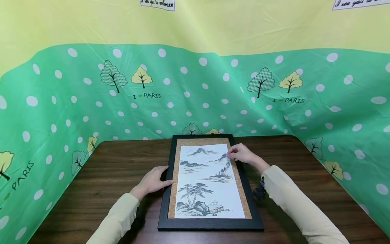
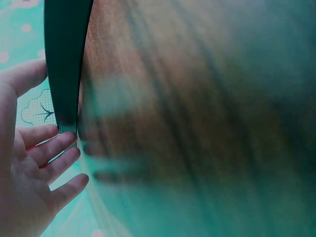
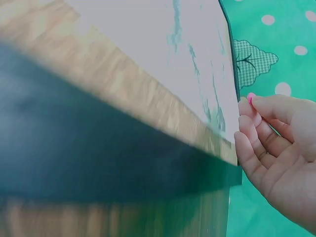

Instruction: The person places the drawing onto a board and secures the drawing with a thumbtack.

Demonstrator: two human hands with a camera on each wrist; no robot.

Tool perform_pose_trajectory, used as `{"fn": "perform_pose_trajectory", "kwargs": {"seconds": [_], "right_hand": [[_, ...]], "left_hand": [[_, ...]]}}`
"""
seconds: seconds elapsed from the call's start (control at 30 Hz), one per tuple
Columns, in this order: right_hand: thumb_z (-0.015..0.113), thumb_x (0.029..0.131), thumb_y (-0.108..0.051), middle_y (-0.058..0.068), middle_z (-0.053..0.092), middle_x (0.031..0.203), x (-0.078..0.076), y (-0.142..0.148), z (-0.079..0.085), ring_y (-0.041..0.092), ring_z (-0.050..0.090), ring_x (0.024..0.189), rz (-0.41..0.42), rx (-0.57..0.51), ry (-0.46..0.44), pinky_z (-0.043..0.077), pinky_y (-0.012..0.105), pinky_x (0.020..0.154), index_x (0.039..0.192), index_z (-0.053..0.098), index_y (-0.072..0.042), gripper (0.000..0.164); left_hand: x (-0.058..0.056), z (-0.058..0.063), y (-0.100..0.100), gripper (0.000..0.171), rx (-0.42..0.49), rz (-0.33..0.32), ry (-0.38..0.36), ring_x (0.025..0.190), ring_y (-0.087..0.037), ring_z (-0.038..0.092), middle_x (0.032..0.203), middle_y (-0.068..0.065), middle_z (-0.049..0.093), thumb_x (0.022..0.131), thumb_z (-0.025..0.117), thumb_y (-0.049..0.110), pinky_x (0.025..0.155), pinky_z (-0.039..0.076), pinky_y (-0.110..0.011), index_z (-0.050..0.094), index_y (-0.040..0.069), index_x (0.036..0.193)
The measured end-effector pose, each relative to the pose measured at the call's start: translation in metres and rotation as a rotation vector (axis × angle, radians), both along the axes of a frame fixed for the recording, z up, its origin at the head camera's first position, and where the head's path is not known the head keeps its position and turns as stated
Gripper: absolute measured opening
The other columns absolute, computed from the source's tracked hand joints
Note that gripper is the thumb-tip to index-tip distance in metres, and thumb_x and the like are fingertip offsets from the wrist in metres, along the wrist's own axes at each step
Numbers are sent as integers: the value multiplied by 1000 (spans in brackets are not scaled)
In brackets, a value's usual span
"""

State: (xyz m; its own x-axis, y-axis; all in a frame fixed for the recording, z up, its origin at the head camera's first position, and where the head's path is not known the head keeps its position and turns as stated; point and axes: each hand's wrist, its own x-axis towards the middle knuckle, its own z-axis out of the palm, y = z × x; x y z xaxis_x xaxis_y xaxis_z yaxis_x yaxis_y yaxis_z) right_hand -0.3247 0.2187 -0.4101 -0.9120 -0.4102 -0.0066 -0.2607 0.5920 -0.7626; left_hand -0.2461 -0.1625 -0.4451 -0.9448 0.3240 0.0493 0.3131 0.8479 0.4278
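A corkboard [image 1: 213, 224] with a black frame lies on the table. Over its cork rests a white sheet [image 1: 198, 174] printed with an ink landscape of mountains and pines. My right hand [image 1: 242, 153] pinches a pink push pin [image 3: 251, 97] between thumb and index finger, right at the sheet's upper right edge. Only the pin's pink end shows; its tip is hidden. Along the board's left side my left hand [image 1: 152, 180] rests on the frame, thumb over the top and fingers stretched against the edge, as the left wrist view also shows.
The dark wood-grain table [image 1: 128, 156] extends on both sides of the board. Behind it hangs a green and yellow cloth [image 1: 189, 78] with white dots and printed trees, which also borders the table's left and right sides.
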Motion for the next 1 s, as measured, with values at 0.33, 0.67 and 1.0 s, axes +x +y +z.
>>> {"fn": "perform_pose_trajectory", "kwargs": {"seconds": [0.33,0.67,1.0], "right_hand": [[56,89,-6,16,64,85,-31,-37,-11,21,58,73,-68,-57,-67,50,33,65,96,65,8,18],[59,87,-6,12,66,80,-50,-60,-24,13,53,62,-248,-97,-47,42,24,55,92,69,7,17],[61,83,-7,-2,42,44,-63,-72,-26,11,35,41,-367,5,-36,32,23,44,54,58,-1,30]], "left_hand": [[-2,1,-2,72,34,18,-45,122,-32,42,131,-18,46,81,64,45,95,38,-45,44,1,133],[-3,1,-1,73,46,23,-53,120,-32,44,130,-18,48,79,65,47,94,39,-45,45,1,132],[-3,-2,-2,73,43,3,-42,120,-32,44,130,-18,48,79,64,47,94,39,-45,44,1,133]]}}
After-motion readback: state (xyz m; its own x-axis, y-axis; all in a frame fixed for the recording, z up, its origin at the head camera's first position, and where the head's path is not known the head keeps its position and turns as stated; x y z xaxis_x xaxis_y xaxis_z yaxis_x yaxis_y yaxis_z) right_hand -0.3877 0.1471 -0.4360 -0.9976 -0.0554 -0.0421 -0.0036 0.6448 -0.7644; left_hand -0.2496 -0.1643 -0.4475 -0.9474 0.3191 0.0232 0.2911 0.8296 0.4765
